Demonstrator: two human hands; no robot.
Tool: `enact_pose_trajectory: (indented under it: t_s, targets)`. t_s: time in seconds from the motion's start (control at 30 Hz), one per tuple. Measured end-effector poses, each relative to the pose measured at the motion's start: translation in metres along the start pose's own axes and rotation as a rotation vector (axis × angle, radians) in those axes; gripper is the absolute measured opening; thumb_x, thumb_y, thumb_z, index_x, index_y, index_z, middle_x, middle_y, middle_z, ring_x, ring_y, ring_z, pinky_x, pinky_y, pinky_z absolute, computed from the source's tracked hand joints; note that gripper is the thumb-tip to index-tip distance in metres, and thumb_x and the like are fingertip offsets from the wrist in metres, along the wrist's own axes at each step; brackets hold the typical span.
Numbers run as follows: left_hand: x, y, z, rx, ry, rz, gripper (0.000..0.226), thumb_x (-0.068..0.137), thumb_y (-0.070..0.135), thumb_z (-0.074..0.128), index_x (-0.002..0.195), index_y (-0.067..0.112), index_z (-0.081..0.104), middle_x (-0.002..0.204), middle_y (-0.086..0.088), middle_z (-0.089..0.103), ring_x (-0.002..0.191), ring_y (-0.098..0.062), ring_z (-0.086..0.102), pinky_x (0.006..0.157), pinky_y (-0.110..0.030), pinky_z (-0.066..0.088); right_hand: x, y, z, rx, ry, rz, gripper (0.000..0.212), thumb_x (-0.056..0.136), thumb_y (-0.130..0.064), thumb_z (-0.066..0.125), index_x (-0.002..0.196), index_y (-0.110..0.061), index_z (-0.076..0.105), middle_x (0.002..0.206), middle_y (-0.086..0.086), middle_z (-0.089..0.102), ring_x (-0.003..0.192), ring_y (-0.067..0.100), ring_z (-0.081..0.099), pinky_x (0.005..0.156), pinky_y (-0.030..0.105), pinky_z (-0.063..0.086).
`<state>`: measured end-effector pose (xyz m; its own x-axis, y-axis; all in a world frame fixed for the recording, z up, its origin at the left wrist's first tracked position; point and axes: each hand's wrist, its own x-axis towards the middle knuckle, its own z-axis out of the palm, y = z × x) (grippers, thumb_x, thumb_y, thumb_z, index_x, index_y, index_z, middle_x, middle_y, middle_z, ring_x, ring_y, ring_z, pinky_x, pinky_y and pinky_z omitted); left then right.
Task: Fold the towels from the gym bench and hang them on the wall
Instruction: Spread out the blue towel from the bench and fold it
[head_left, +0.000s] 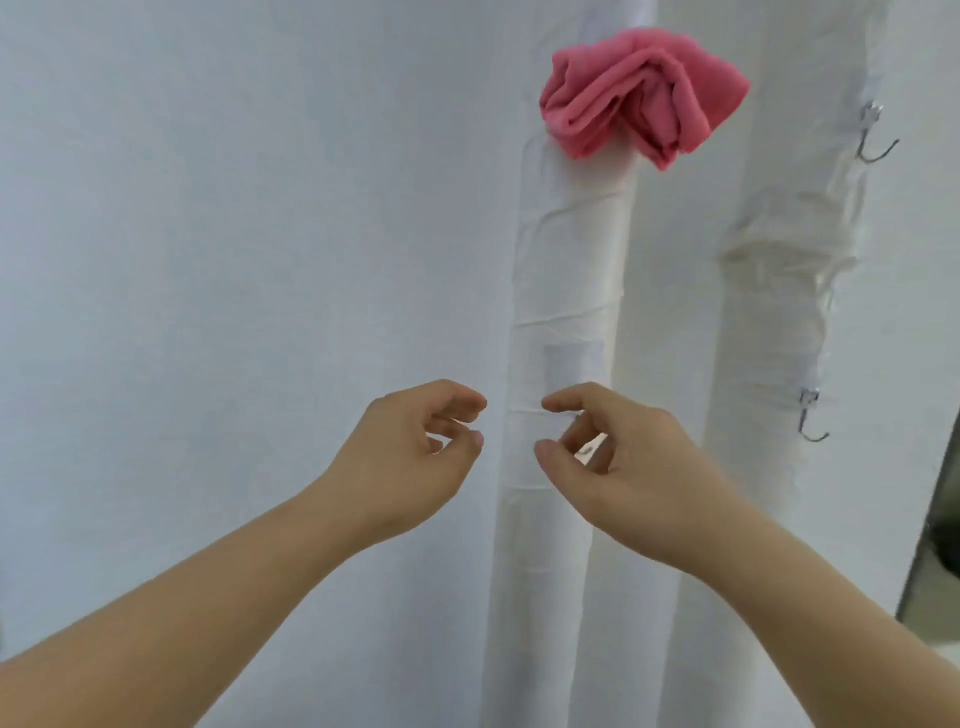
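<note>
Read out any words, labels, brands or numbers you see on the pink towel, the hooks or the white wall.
None: no readable text anywhere.
The pink towel shows no tag, the upper hook and lower hook bear no visible marking, and the wall and wrapped pipe are plain white.

A single pink towel (641, 93) hangs high on the white wall (234, 208), up near the top edge of the view. It is folded over several times and bunched, so its layers fan outward in thick, soft pleats, with stacked edges showing along the lower left and a narrower tip drooping lowest at the middle right. It sits against the upper part of a white wrapped column (566, 270) that runs down the wall. Whatever holds it there is hidden behind the cloth. The terry fabric looks plush and evenly coloured.
</note>
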<state>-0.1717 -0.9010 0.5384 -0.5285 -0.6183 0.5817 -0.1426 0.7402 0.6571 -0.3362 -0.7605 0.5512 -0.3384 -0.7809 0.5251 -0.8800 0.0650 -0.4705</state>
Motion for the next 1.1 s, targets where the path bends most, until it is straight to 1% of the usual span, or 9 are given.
enact_pose_trajectory:
  t_s: [0.17, 0.27, 0.33, 0.47, 0.6, 0.7, 0.77, 0.97, 1.1]
  targets:
    - [-0.078, -0.065, 0.015, -0.103, -0.091, -0.146, 0.021, 0.094, 0.019, 0.069, 0.109, 0.034, 0.072, 0.105, 0.023, 0.073, 0.096, 0.009, 0.066, 0.078, -0.003, 0.048, -0.049, 0.011, 0.065, 0.082, -0.212, 0.199, 0.016, 0.092, -0.052, 0.066, 0.102, -0.041, 0.071, 0.091, -0.019, 0.072, 0.068, 0.003, 0.070, 0.064, 0.020, 0.052]
    - [-0.140, -0.117, 0.022, -0.126, -0.215, -0.287, 0.016, 0.094, 0.021, 0.069, 0.102, 0.033, 0.075, 0.097, 0.017, 0.075, 0.087, 0.004, 0.069, 0.073, -0.005, 0.048, -0.098, 0.012, 0.121, 0.164, -0.254, 0.329, 0.012, 0.093, -0.049, 0.068, 0.096, -0.039, 0.073, 0.088, -0.014, 0.074, 0.075, 0.007, 0.073, 0.064, 0.019, 0.049]
    - [-0.184, -0.153, 0.021, -0.121, -0.296, -0.359, 0.016, 0.094, 0.020, 0.069, 0.102, 0.032, 0.076, 0.097, 0.017, 0.075, 0.088, 0.004, 0.069, 0.073, -0.005, 0.049, -0.137, 0.011, 0.164, 0.195, -0.273, 0.426, 0.013, 0.093, -0.047, 0.068, 0.103, -0.039, 0.072, 0.089, -0.013, 0.074, 0.072, 0.006, 0.072, 0.069, 0.024, 0.052]
    - [-0.272, -0.209, 0.000, -0.146, -0.380, -0.495, 0.022, 0.095, 0.020, 0.068, 0.107, 0.037, 0.074, 0.106, 0.022, 0.073, 0.091, 0.006, 0.069, 0.076, -0.009, 0.052, -0.217, -0.011, 0.235, 0.198, -0.216, 0.616, 0.038, 0.097, -0.038, 0.066, 0.134, -0.039, 0.060, 0.098, -0.017, 0.069, 0.071, 0.002, 0.066, 0.076, 0.028, 0.054]
    - [-0.348, -0.243, -0.014, -0.139, -0.568, -0.592, 0.024, 0.093, 0.021, 0.067, 0.110, 0.037, 0.072, 0.107, 0.018, 0.072, 0.092, -0.004, 0.071, 0.083, -0.019, 0.054, -0.304, -0.048, 0.272, 0.189, -0.171, 0.831, 0.036, 0.098, -0.039, 0.064, 0.133, -0.041, 0.058, 0.099, -0.016, 0.067, 0.076, 0.002, 0.065, 0.072, 0.025, 0.052]
    - [-0.397, -0.246, -0.016, -0.142, -0.729, -0.565, 0.036, 0.093, 0.016, 0.067, 0.127, 0.028, 0.066, 0.119, 0.014, 0.070, 0.109, -0.003, 0.065, 0.099, -0.028, 0.053, -0.371, -0.078, 0.276, 0.142, -0.175, 0.981, 0.030, 0.100, -0.040, 0.062, 0.128, -0.046, 0.056, 0.099, -0.018, 0.066, 0.075, 0.001, 0.065, 0.060, 0.014, 0.048]
    - [-0.427, -0.240, -0.018, -0.167, -0.833, -0.533, 0.045, 0.093, 0.014, 0.068, 0.135, 0.025, 0.059, 0.124, 0.012, 0.066, 0.114, -0.003, 0.061, 0.104, -0.031, 0.050, -0.415, -0.098, 0.273, 0.062, -0.180, 1.067, 0.033, 0.100, -0.043, 0.059, 0.132, -0.037, 0.060, 0.099, -0.021, 0.066, 0.079, -0.002, 0.064, 0.060, 0.010, 0.045]
    - [-0.510, -0.202, -0.014, -0.198, -1.124, -0.328, 0.043, 0.094, 0.018, 0.067, 0.135, 0.026, 0.058, 0.126, 0.014, 0.064, 0.117, -0.003, 0.060, 0.107, -0.035, 0.049, -0.540, -0.175, 0.247, 0.012, -0.023, 1.333, 0.030, 0.101, -0.041, 0.058, 0.129, -0.033, 0.064, 0.098, -0.017, 0.069, 0.083, 0.001, 0.067, 0.077, 0.023, 0.057]
    - [-0.580, -0.163, -0.006, -0.186, -1.311, -0.161, 0.048, 0.094, 0.018, 0.066, 0.140, 0.024, 0.056, 0.130, 0.007, 0.064, 0.120, -0.007, 0.059, 0.109, -0.038, 0.049, -0.643, -0.248, 0.225, 0.012, 0.202, 1.503, 0.009, 0.100, -0.040, 0.060, 0.106, -0.043, 0.065, 0.089, -0.014, 0.072, 0.077, 0.005, 0.067, 0.072, 0.025, 0.053]
